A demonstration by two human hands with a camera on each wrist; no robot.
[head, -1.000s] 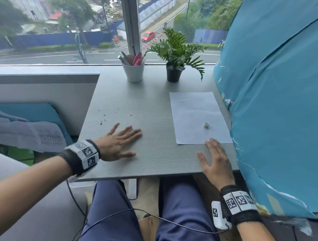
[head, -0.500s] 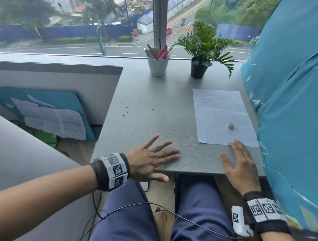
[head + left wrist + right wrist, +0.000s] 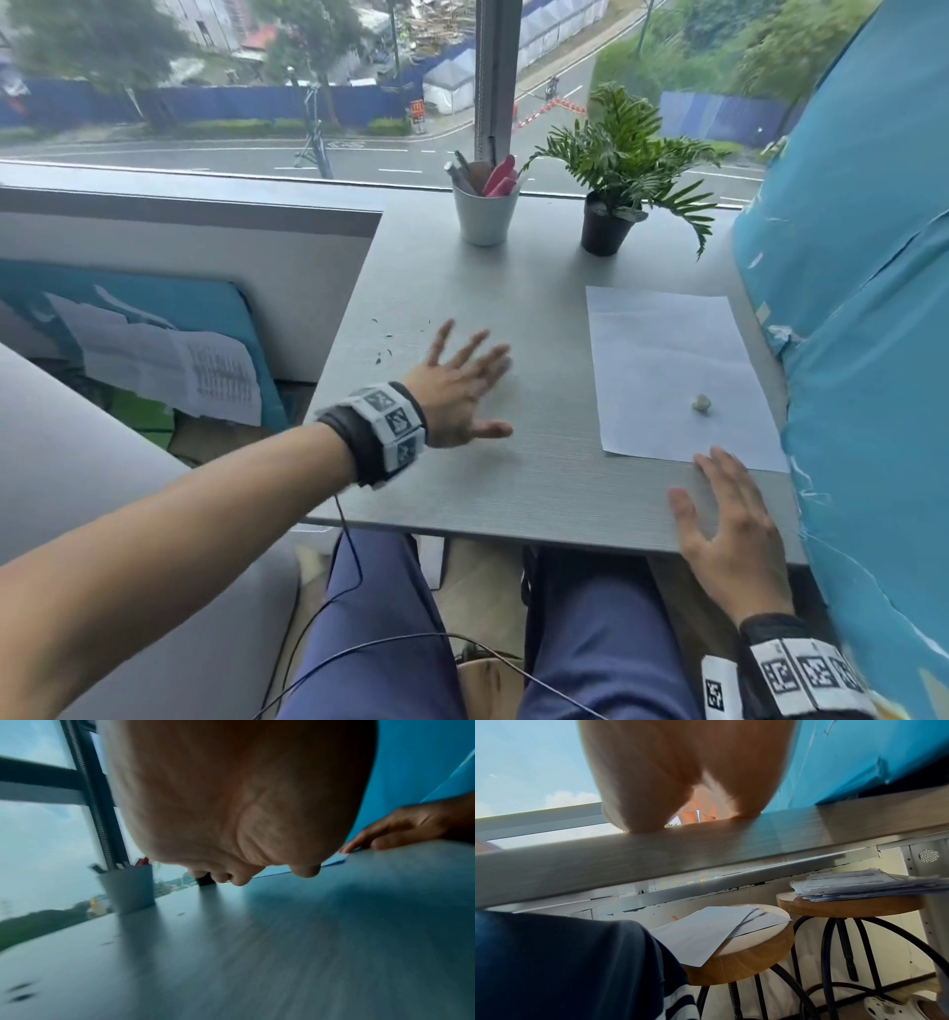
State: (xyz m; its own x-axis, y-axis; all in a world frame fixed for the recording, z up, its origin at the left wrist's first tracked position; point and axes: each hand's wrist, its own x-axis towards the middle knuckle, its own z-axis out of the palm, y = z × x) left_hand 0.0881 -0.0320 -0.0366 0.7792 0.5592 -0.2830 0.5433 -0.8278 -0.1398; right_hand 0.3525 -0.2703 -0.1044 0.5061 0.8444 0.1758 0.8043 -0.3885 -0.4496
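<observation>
A white sheet of paper (image 3: 667, 370) lies on the right side of the grey table (image 3: 462, 288), with a small pale lump (image 3: 701, 403) on its near half. My left hand (image 3: 457, 380) hovers above the table's middle, fingers spread and straight, holding nothing; it looks blurred. My right hand (image 3: 724, 524) rests flat on the table's near edge, its fingertips at the paper's near edge. The left wrist view shows the right hand (image 3: 401, 827) touching the table by the paper (image 3: 334, 860).
A white cup (image 3: 485, 213) of pens and a potted plant (image 3: 613, 169) stand at the back by the window. A blue padded panel (image 3: 862, 308) closes the right side. Under the table are wooden stools (image 3: 744, 959) with loose papers.
My left hand has lifted off the table's near edge and moved forward toward the middle. The camera view has shifted left. The right hand stays in place.
</observation>
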